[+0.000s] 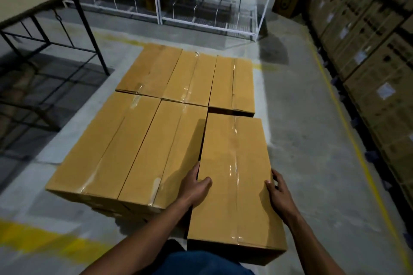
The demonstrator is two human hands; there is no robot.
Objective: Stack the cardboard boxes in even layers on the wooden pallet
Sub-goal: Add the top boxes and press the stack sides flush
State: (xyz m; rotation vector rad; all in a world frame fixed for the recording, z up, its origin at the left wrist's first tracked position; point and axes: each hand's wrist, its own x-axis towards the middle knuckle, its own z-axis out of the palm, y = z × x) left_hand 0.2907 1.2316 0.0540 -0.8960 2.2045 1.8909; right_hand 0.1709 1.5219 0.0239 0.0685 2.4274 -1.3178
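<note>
A long taped cardboard box sits at the near right of the stack, its near end jutting toward me past the others. My left hand grips its left edge, thumb on top and fingers down the side. My right hand holds its right edge the same way. Several matching boxes lie flat beside and beyond it in one even layer, three across the far row. The wooden pallet is hidden beneath them.
A dark metal-framed table stands at the left. White wire racking lines the back. A wall of stacked cartons runs along the right behind a yellow floor line. Bare concrete floor lies between.
</note>
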